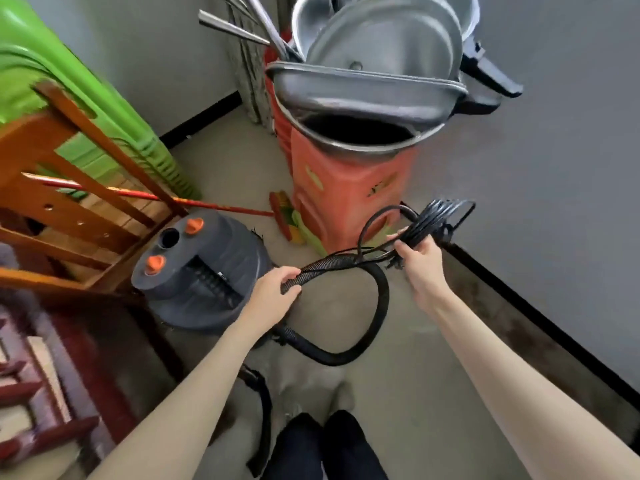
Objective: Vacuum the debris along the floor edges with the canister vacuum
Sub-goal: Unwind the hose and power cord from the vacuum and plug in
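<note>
A dark grey canister vacuum (pixel 204 268) with two orange knobs stands on the floor left of centre. Its black ribbed hose (pixel 379 306) loops over the floor in front of it. My left hand (pixel 273 292) grips the hose where it doubles back, just right of the canister. Further right and a little higher, my right hand (pixel 420 263) holds a bundle of coiled black power cord (pixel 436 216), blurred from motion. A black nozzle piece (pixel 261 410) lies on the floor near my feet.
A stack of orange plastic stools (pixel 343 199) topped with metal pots stands in the corner ahead. A red broom (pixel 282 216) leans beside it. Wooden furniture (pixel 69 209) and green plastic chairs (pixel 52 64) crowd the left. A black skirting (pixel 540 317) runs along the grey right wall.
</note>
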